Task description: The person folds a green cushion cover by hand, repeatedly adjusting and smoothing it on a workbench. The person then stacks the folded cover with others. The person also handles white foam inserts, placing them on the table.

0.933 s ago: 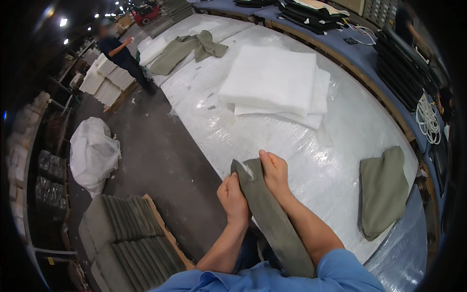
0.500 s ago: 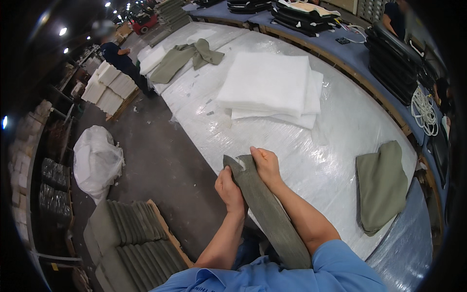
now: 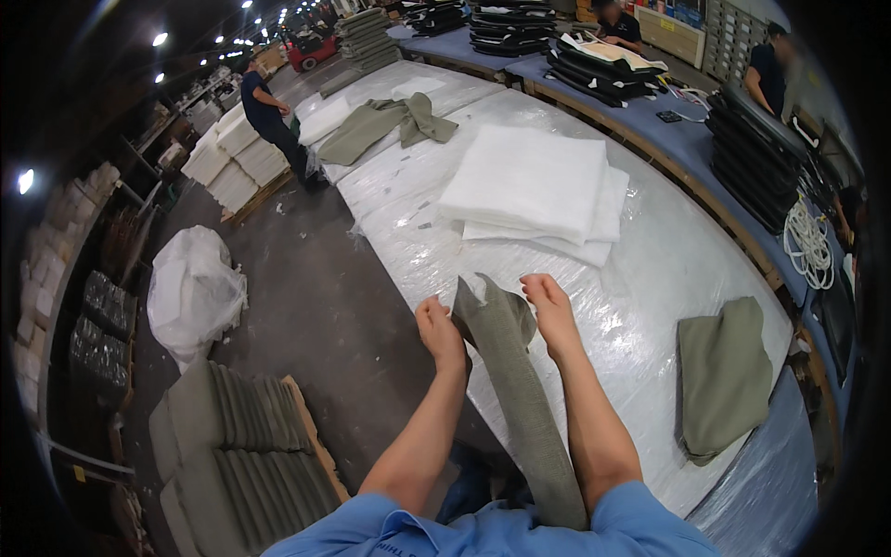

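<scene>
Our left hand (image 3: 439,332) and right hand (image 3: 553,317) flank a green cover (image 3: 513,385). We see white sheets (image 3: 529,178) stacked on the table (image 3: 613,311) ahead and a green cloth (image 3: 724,379) to our right.

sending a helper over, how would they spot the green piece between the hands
Find the big shiny white table. Over its near edge, between the person's left hand and right hand, a long grey-green piece runs up from the blue shirt. It is narrow, with a white patch at its far end, unlike the broad green piece on the table's right.
</scene>
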A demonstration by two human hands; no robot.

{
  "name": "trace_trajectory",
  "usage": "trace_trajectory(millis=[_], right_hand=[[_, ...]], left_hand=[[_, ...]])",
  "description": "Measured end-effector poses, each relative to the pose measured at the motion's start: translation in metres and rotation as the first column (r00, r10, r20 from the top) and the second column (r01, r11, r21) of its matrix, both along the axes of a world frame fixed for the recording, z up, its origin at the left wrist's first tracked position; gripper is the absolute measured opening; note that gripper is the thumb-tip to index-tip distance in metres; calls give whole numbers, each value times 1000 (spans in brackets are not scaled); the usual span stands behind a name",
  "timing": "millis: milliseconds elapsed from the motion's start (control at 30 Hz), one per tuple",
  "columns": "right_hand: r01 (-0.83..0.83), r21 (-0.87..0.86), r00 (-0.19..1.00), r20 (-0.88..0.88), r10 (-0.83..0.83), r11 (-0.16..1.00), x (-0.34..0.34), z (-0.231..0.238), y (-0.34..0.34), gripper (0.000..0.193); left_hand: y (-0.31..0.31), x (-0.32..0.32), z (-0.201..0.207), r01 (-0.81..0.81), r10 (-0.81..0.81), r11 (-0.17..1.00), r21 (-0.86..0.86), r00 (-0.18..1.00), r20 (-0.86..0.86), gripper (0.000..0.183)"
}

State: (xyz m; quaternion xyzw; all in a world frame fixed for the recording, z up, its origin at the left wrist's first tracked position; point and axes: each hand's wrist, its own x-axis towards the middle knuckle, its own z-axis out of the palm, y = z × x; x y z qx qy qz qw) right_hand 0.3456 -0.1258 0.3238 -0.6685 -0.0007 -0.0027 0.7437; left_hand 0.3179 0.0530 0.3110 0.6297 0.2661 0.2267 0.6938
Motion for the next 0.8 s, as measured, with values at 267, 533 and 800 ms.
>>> trace_trajectory(millis=[267,533,800], right_hand=[[-385,267,915,-20,404,884,-65,56,-4,85],[-447,239,893,58,447,862,-61,41,15,81],[-474,186,869,-60,491,861,-46,12,7,80]], left_hand=[[-70,-89,37,525,-471,842,-126,828,306,73],[-69,-90,65,465,-461,885,-33,883,92,73],[-62,-87,75,531,-509,834,-149,845,164,73]])
